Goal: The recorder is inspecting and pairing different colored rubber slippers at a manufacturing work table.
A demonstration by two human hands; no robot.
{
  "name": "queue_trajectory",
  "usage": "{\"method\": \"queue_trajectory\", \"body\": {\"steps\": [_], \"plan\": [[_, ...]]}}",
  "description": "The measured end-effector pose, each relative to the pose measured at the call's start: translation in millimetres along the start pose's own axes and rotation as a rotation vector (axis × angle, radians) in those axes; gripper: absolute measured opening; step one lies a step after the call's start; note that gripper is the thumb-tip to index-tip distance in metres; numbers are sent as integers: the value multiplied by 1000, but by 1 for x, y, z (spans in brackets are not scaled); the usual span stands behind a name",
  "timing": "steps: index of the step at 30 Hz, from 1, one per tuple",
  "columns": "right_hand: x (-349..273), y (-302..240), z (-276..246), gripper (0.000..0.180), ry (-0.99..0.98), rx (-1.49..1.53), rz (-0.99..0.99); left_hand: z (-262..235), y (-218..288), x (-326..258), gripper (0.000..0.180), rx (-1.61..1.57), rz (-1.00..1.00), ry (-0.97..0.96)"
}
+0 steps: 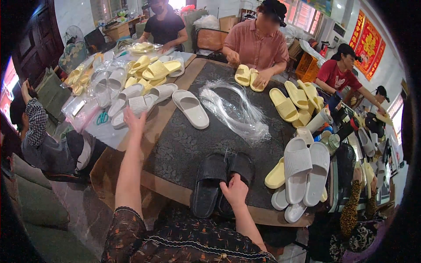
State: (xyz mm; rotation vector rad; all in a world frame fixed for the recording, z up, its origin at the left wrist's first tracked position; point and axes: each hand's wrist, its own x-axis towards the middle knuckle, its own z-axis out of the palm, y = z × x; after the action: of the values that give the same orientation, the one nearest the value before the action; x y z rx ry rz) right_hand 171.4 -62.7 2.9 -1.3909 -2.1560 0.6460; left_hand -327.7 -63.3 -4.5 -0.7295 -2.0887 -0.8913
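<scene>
On the left, my left hand (135, 119) reaches across the table, its thumb and fingers closed at the near side of a grey slide slipper (138, 104). More grey slippers lie against that one. My right hand (235, 191) grips the right one of two black slide slippers (209, 186) at the table's near edge, with its fingertips partly hidden at the strap opening. A thin clear strand (227, 153) sticks up between the black straps. Beyond them lies a loose bundle of clear plastic strands (245, 118). A single grey slipper (191, 109) rests left of the bundle.
Grey slippers (315, 175) are stacked at the right edge, near yellow slippers (284, 105). Across the table a co-worker (256, 41) handles a yellow pair (248, 78). Bagged slippers (103, 83) and teal-handled scissors (102, 117) lie on the left. Other people sit around.
</scene>
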Motion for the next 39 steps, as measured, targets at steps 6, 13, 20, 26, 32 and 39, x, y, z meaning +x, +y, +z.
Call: {"method": "queue_trajectory", "body": {"steps": [6, 13, 20, 26, 32, 39], "plan": [[-5, 17, -10, 40, 71, -48, 80, 4, 23, 8, 92, -1045, -582, -651], [-2, 10, -4, 38, 4, 40, 15, -12, -26, -46, 57, -1035, -499, -902], [-17, 9, -8, 35, 165, 227, -83, -110, 64, -88, 32, -937, -482, -1325], [-28, 18, -53, 37, 453, 266, -386, -171, 104, -103, 20, -886, -386, -1758], [-20, 45, -159, 43, 765, -79, -457, -199, 176, -141, 50, -1061, -505, -2016], [48, 59, -274, 36, 838, -460, -74, -209, 217, -167, 49, -1221, 470, -2113]]}}
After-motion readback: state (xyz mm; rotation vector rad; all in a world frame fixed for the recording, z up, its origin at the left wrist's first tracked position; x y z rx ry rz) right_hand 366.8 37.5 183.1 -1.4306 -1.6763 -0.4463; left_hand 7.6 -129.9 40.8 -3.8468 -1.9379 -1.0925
